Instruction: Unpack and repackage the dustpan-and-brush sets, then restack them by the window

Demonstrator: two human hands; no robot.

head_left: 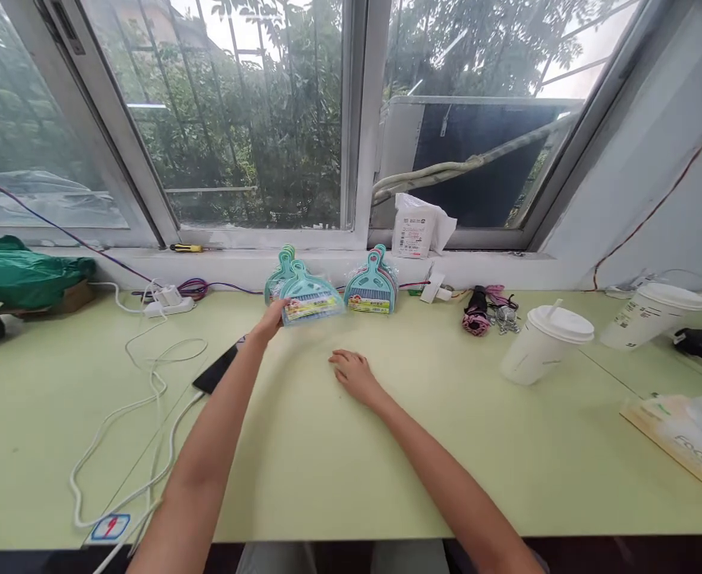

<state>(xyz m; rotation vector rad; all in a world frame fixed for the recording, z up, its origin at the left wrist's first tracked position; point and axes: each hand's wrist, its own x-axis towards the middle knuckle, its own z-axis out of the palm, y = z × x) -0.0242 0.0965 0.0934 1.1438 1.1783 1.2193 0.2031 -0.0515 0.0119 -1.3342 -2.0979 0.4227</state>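
Observation:
My left hand (271, 320) grips the left edge of a teal dustpan and brush set (310, 300) in clear wrapping, with a printed yellow label. It is in front of a stack of similar sets (281, 269) leaning at the window ledge, partly hidden by it. A second stack of dustpan and brush sets (370, 285) stands to the right, a teal one in front. My right hand (352, 375) rests on the table below these stacks, palm down with loosely bent fingers apart, holding nothing.
A phone (218, 368) and white cables lie beside my left forearm, near a power strip (170, 303). At the right are two white cups (546, 344), a folded umbrella (476, 312) and a tissue pack (683, 438). A white package (416, 227) stands on the ledge.

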